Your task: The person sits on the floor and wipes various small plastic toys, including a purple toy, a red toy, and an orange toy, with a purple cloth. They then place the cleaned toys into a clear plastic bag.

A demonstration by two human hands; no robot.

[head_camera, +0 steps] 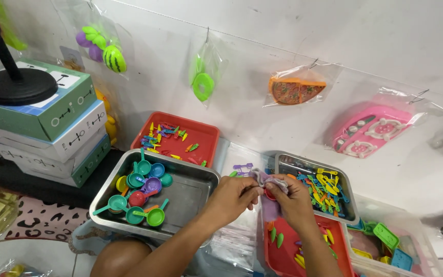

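Head view: between a steel tray of small toy pans (144, 192) and a red tray (288, 251), the left hand (232, 197) and right hand (293, 200) pinch a lilac cloth (272, 192) around a small red piece (269, 194). Beyond lies a steel tray of toy cutlery (316, 187); bagged toys (296, 90) hang on the wall.

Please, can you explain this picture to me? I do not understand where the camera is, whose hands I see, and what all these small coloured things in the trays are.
The camera sits on a person's head and looks down, so the two bare hands belong to that person. There is no machine here. The left hand and the right hand meet in the middle and together hold a small red toy piece inside a pale purple cloth.

To the left, a metal tray holds little toy pans in green, blue, red and purple. Behind it, a red tray holds tiny coloured utensils. To the right, another metal tray holds more toy cutlery. Bagged plastic toys hang on the wall, and stacked boxes stand at the far left.
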